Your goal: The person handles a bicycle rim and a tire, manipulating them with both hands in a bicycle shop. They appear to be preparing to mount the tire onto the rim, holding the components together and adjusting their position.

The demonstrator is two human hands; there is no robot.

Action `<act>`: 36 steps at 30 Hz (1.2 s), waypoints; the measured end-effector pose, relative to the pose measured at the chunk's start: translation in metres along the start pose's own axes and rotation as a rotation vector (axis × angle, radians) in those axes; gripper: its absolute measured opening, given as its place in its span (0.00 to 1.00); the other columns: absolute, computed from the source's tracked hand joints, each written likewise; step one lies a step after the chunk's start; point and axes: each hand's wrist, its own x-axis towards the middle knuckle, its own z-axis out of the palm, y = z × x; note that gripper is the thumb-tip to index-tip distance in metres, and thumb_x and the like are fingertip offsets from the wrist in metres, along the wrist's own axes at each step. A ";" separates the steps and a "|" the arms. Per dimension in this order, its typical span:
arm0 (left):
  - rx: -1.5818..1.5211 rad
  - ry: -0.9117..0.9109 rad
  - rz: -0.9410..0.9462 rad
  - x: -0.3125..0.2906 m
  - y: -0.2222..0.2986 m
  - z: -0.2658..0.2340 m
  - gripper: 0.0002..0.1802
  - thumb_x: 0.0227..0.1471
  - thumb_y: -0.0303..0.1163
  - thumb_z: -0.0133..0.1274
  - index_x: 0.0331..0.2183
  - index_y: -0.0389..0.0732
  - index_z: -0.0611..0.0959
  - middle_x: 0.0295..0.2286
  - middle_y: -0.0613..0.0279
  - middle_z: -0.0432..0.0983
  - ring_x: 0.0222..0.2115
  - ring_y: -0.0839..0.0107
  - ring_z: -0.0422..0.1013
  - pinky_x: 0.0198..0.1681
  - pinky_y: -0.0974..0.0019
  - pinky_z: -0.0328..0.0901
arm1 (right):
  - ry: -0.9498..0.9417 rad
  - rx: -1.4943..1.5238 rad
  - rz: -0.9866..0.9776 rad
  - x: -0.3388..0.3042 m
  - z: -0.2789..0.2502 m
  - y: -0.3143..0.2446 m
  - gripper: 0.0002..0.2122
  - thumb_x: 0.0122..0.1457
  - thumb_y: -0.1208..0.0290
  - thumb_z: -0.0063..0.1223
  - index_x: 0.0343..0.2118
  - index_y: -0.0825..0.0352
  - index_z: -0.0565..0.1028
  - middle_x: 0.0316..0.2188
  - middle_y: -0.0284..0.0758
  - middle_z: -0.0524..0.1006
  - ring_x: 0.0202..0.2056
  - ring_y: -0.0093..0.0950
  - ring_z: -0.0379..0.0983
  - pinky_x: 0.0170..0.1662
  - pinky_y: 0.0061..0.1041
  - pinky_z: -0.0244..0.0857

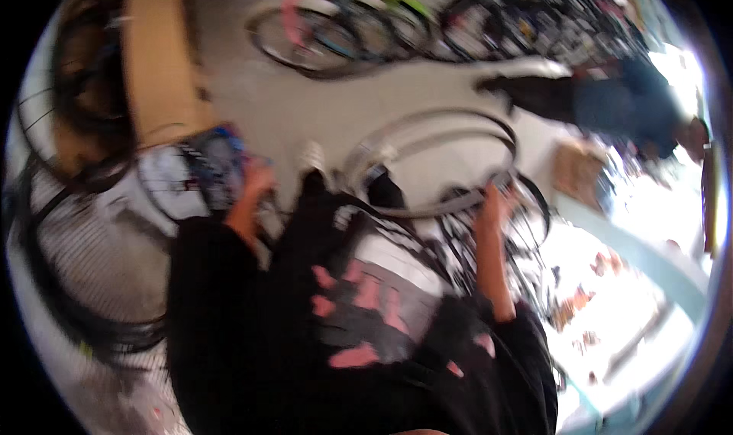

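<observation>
Right hand (496, 203) on the grey hoop (452, 206), gripping its near right edge! Left of the hoop, the left hand (258, 178) is right at a blurred bundle (220, 154), its hold too smeared to read. Beyond the hoop, bicycles (347, 37) crowd together; right of it, another person (622, 103); well left of it, a tan board (162, 61).

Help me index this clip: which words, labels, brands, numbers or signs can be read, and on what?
None can be read.
Black shirt: white marks, too blurred to tell if they are lettering.
Grey hoop at the right hand: no text discernible.
</observation>
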 end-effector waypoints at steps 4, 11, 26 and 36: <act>-0.023 -0.156 0.309 -0.007 0.064 0.081 0.21 0.61 0.40 0.56 0.49 0.35 0.83 0.34 0.51 0.84 0.31 0.59 0.79 0.38 0.53 0.73 | -0.180 0.323 0.095 0.016 -0.024 0.001 0.34 0.53 0.86 0.54 0.64 0.62 0.59 0.44 0.41 0.76 0.36 0.34 0.78 0.40 0.34 0.77; -0.031 -0.764 0.744 -0.185 0.318 0.196 0.42 0.57 0.46 0.65 0.63 0.29 0.70 0.49 0.47 0.81 0.47 0.60 0.78 0.51 0.60 0.72 | -0.222 0.249 0.056 0.051 0.012 -0.019 0.36 0.51 0.85 0.54 0.66 0.68 0.60 0.39 0.38 0.74 0.36 0.30 0.75 0.37 0.30 0.75; 0.296 -0.534 0.844 -0.216 0.417 0.401 0.44 0.46 0.27 0.61 0.65 0.40 0.68 0.50 0.39 0.79 0.52 0.46 0.76 0.54 0.50 0.70 | -0.605 0.197 0.051 0.168 -0.037 -0.043 0.36 0.61 0.70 0.63 0.69 0.72 0.58 0.48 0.45 0.78 0.46 0.31 0.76 0.48 0.30 0.73; 0.119 -0.445 0.783 -0.253 0.485 0.354 0.34 0.61 0.42 0.62 0.64 0.44 0.73 0.27 0.74 0.74 0.19 0.82 0.64 0.21 0.74 0.61 | -0.693 -0.093 -0.258 0.229 -0.089 -0.075 0.16 0.66 0.67 0.58 0.52 0.71 0.79 0.37 0.34 0.81 0.36 0.20 0.75 0.42 0.23 0.71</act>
